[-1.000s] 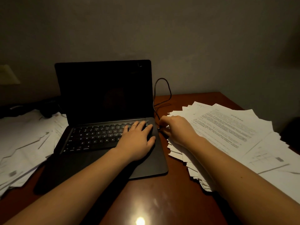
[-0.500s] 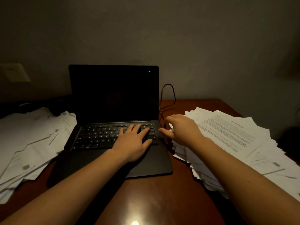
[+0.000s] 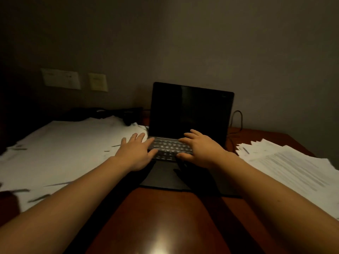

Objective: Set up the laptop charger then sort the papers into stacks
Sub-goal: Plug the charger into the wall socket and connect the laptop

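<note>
A black laptop (image 3: 190, 110) stands open with a dark screen on the wooden desk (image 3: 165, 217). A thin black charger cable (image 3: 236, 118) loops up behind its right edge. My left hand (image 3: 136, 153) lies flat with spread fingers at the laptop's left edge, over the keyboard corner and the papers. My right hand (image 3: 200, 149) hovers over the right half of the keyboard, fingers spread, holding nothing. White papers lie in a loose spread on the left (image 3: 64, 147) and in a fanned heap on the right (image 3: 286, 165).
Two wall plates (image 3: 73, 80) sit on the wall at the back left. Dark objects and cords (image 3: 110, 112) lie along the wall behind the left papers. A light reflects off the desk near the front edge.
My right hand left the cable at the laptop's right side and moved over the keyboard. My left hand slid to the laptop's left edge. The view swung left and up.
</note>
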